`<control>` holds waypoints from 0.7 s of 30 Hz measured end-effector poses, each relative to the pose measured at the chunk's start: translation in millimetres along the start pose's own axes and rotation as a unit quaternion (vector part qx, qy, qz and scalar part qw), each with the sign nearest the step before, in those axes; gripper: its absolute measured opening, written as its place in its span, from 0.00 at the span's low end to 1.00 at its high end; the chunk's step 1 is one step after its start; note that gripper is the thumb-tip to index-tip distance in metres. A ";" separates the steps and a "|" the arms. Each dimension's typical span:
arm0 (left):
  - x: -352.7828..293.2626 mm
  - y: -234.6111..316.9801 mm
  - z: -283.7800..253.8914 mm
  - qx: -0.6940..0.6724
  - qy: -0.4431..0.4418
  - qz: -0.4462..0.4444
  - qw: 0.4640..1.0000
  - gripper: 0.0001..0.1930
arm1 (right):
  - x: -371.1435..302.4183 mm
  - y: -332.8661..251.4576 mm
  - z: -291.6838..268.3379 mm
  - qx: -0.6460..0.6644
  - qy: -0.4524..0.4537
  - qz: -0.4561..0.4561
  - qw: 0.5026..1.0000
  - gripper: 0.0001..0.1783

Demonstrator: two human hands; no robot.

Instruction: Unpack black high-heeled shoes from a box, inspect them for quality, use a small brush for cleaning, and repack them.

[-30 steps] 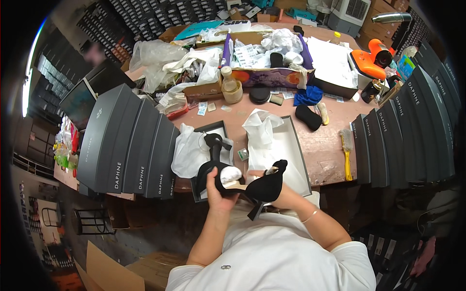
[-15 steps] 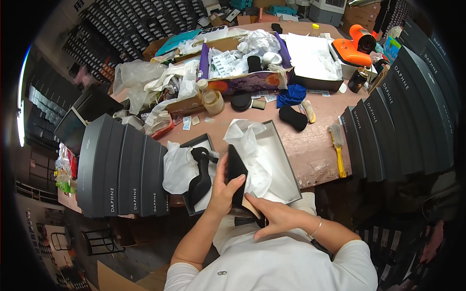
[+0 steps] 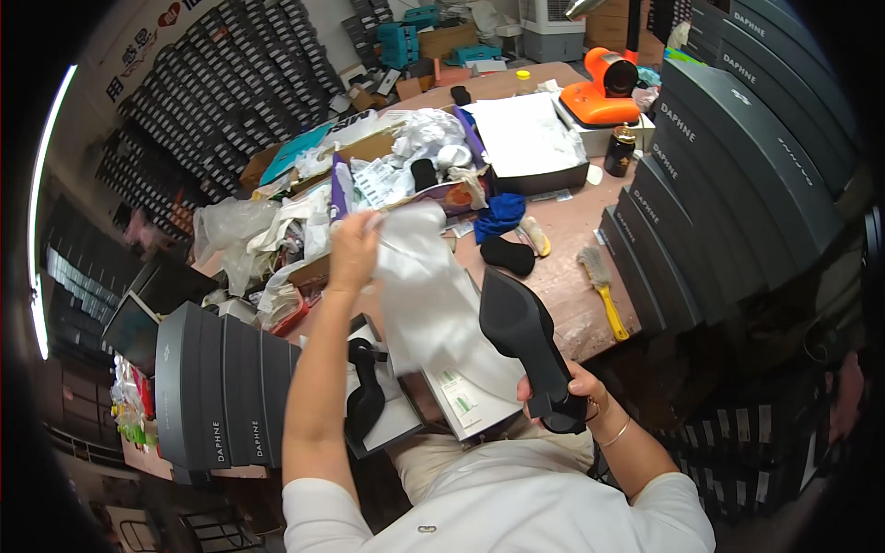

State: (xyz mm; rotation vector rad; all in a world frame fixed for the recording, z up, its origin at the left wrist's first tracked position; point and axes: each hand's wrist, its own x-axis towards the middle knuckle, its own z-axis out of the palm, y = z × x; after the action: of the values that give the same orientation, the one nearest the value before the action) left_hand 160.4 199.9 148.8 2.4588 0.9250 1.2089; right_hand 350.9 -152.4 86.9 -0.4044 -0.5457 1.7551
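Note:
My left hand [image 3: 354,254] is raised and pinches the top of a sheet of white tissue paper [image 3: 424,286], which hangs down over a grey shoebox part with a white inside [image 3: 461,405]. In my right hand [image 3: 590,389] is a black high-heeled shoe [image 3: 518,323], gripped near its heel end with the sole showing. A second black high-heeled shoe [image 3: 367,398] lies in a grey box on white paper, just left of the hanging tissue. The tissue hides much of the box part beneath it.
Tall stacks of dark grey shoeboxes [image 3: 189,387] stand on the left and also on the right [image 3: 737,157]. A yellow-handled brush [image 3: 604,295], a black pad [image 3: 507,256] and a blue cloth [image 3: 501,217] lie on the table. Behind them is an open carton with crumpled paper [image 3: 429,136].
My left hand has let go of the shoe, moved up and away, and lifted the tissue. My right hand now holds the shoe alone, farther right, with its sole turned into view.

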 end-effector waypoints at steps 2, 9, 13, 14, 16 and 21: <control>31.6 80.6 -52.5 0.011 -0.004 0.048 0.999 0.09 | -5.4 -11.5 8.5 0.012 -0.025 -0.031 0.999 0.41; -57.1 141.1 -51.7 -0.224 -0.019 0.031 0.974 0.13 | 16.4 -34.5 78.4 -0.114 -0.140 0.020 0.983 0.49; -126.8 145.1 -48.6 -0.275 -0.042 0.021 0.960 0.13 | 54.9 -16.0 47.8 -0.271 0.055 -0.031 0.961 0.35; -126.5 138.5 -44.4 -0.244 -0.034 -0.046 0.968 0.14 | 58.4 -7.3 25.2 -0.241 0.131 0.006 0.962 0.29; -137.8 88.5 -26.7 -0.202 -0.017 -0.070 0.977 0.11 | 53.0 9.5 2.7 -0.084 0.131 0.076 0.985 0.28; -177.8 107.3 -38.3 -0.230 -0.071 -0.107 0.965 0.13 | 60.4 55.7 27.6 0.023 0.046 0.094 0.994 0.31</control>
State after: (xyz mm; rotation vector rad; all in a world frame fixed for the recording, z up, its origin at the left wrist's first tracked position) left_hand 96.1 2.0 113.2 1.9928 0.7454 1.0207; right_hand 276.3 -108.9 79.6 -0.5136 -0.4112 1.9151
